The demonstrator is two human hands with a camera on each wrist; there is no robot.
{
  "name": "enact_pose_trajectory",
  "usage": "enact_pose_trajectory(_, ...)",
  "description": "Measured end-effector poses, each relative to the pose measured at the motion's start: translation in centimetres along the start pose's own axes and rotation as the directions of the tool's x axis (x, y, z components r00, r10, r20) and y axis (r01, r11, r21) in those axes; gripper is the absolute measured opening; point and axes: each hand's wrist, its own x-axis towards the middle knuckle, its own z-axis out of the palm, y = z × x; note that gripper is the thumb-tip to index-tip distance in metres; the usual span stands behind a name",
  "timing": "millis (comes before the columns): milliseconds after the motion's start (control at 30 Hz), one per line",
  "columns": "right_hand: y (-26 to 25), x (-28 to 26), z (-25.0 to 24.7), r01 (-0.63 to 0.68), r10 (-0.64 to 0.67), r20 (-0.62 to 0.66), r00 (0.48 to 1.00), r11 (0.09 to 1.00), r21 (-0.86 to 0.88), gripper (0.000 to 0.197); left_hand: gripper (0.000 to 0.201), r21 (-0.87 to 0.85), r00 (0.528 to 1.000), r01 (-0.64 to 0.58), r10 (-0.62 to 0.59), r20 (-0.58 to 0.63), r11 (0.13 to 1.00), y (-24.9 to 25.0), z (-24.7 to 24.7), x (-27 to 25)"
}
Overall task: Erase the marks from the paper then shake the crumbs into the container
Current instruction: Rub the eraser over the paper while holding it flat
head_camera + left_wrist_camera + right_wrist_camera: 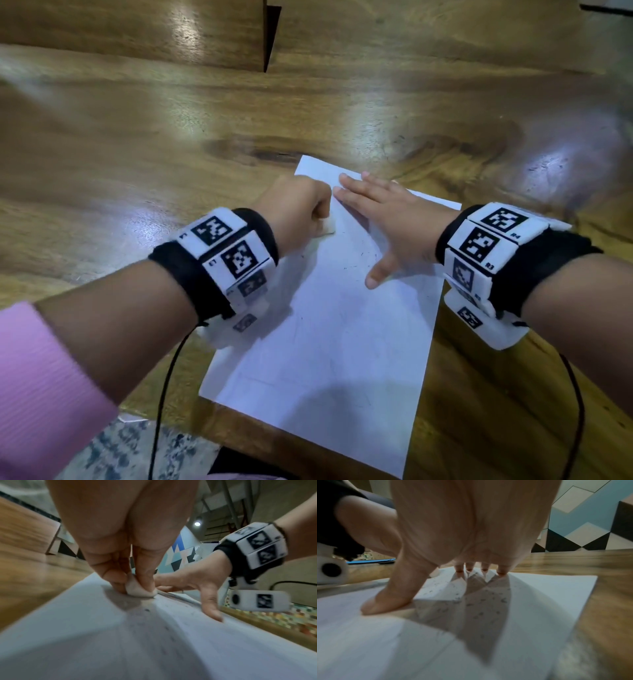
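A white sheet of paper (329, 335) lies on the wooden table (137, 154). My left hand (294, 209) pinches a small white eraser (325, 229) and presses it onto the paper's upper left part; the left wrist view shows the eraser (139, 590) squeezed between thumb and fingers against the sheet (120, 642). My right hand (387, 219) lies flat on the paper's upper right, fingers straight and thumb spread. In the right wrist view its fingertips (468, 568) press the sheet (530, 595), and grey eraser crumbs (479, 601) are scattered under the palm. No container shows in any view.
The table stretches far to the left and back, with a raised wooden ledge (154, 31) along the far side. A black cable (164, 394) hangs from my left wrist and another cable (579, 411) from my right. Patterned floor (137, 452) shows below the table's near edge.
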Motion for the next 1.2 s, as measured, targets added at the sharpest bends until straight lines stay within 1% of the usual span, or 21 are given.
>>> enact_pose_trajectory(67,0.1,0.0,-0.1,0.004,-0.004,-0.002,1.000,1.000,0.013,0.132,0.026,0.013,1.000,-0.029,0.029,0.000,0.999,-0.7,0.7,-1.7)
enact_pose_trajectory(133,0.1,-0.2,-0.3,0.009,-0.009,0.009,1.000,1.000,0.014,0.129,0.035,-0.020,0.992,-0.099,0.100,0.082,0.995,-1.5,1.2,-5.8)
enact_pose_trajectory(200,0.0,-0.2,-0.4,0.017,-0.017,0.021,1.000,1.000,0.004,0.125,0.037,-0.082,0.979,-0.070,0.085,0.188,0.994,-2.1,1.4,-8.5)
enact_pose_trajectory(233,-0.1,-0.2,-0.4,0.020,-0.020,0.028,0.999,1.000,-0.001,0.123,0.036,-0.095,0.976,-0.057,0.076,0.204,0.994,-2.1,1.3,-8.4)
enact_pose_trajectory(267,-0.2,-0.2,-0.5,0.021,-0.021,0.033,0.999,1.000,-0.004,0.122,0.032,-0.092,0.981,-0.052,0.068,0.183,0.994,-2.0,1.1,-7.3)
enact_pose_trajectory(333,-0.3,-0.1,-0.6,0.015,-0.015,0.042,0.999,1.000,-0.006,0.122,0.015,-0.046,0.997,-0.034,0.037,0.071,0.998,-1.1,0.3,-4.0)
enact_pose_trajectory(400,-0.4,-0.2,-0.6,0.005,-0.004,0.052,0.999,1.000,-0.011,0.123,0.011,-0.006,1.000,-0.018,0.018,-0.012,1.000,-0.3,0.1,-1.2)
enact_pose_trajectory(433,-0.4,-0.1,-0.7,0.001,0.000,0.055,0.998,1.000,-0.011,0.123,0.012,-0.007,1.000,-0.005,0.004,-0.017,1.000,-0.3,0.4,-0.9)
enact_pose_trajectory(500,-0.4,-0.1,-0.6,0.003,-0.002,0.057,0.998,1.000,-0.009,0.123,0.017,-0.017,0.999,-0.036,0.036,-0.013,0.999,-0.9,1.0,-2.9)
enact_pose_trajectory(567,-0.4,-0.1,-0.6,0.003,-0.003,0.058,0.998,1.000,-0.007,0.122,0.023,-0.063,0.993,-0.097,0.100,0.056,0.993,-1.8,1.5,-6.6)
enact_pose_trajectory(633,-0.3,-0.2,-0.7,0.001,-0.001,0.053,0.999,1.000,-0.005,0.121,0.029,-0.110,0.985,-0.086,0.101,0.142,0.990,-2.1,1.5,-8.7)
enact_pose_trajectory(700,-0.4,-0.4,-0.7,0.004,-0.004,0.047,0.999,1.000,-0.002,0.120,0.023,-0.156,0.990,-0.064,0.083,0.115,0.986,-1.8,1.1,-7.1)
enact_pose_trajectory(800,-0.4,-0.3,-0.6,0.002,-0.002,0.045,0.999,1.000,-0.001,0.122,0.012,-0.061,1.000,-0.025,0.024,-0.013,0.998,-0.2,0.2,-1.4)
enact_pose_trajectory(867,-0.3,-0.3,-0.5,0.003,-0.003,0.041,0.999,1.000,-0.005,0.123,0.010,-0.025,1.000,-0.007,0.007,-0.006,1.000,0.0,0.6,0.2)
enact_pose_trajectory(900,-0.2,-0.3,-0.5,0.007,-0.007,0.034,0.999,1.000,-0.005,0.123,0.014,-0.026,1.000,-0.018,0.018,0.005,1.000,-0.2,0.9,-0.5)
enact_pose_trajectory(967,-0.1,-0.3,-0.4,0.015,-0.015,0.031,0.999,1.000,-0.007,0.123,0.033,-0.029,0.993,-0.092,0.094,0.075,0.995,-1.0,1.7,-3.9)
enact_pose_trajectory(1033,-0.1,-0.3,-0.4,0.017,-0.017,0.032,0.999,1.000,-0.008,0.122,0.034,-0.075,0.974,-0.114,0.127,0.187,0.991,-1.4,2.1,-7.3)
enact_pose_trajectory(1067,-0.1,-0.3,-0.3,0.019,-0.019,0.032,0.999,1.000,-0.008,0.122,0.032,-0.100,0.967,-0.109,0.129,0.219,0.989,-1.5,2.2,-7.9)
enact_pose_trajectory(1100,-0.1,-0.3,-0.4,0.022,-0.021,0.032,0.999,1.000,-0.005,0.122,0.030,-0.106,0.969,-0.119,0.139,0.206,0.987,-1.4,2.1,-7.3)
enact_pose_trajectory(1133,-0.1,-0.2,-0.4,0.023,-0.023,0.029,0.999,1.000,-0.001,0.122,0.028,-0.101,0.979,-0.115,0.129,0.156,0.988,-0.9,1.6,-6.0)
enact_pose_trajectory(1200,-0.2,-0.2,-0.3,0.019,-0.019,0.022,1.000,1.000,0.004,0.122,0.018,-0.058,0.997,-0.066,0.069,0.047,0.996,0.4,0.6,-2.2)
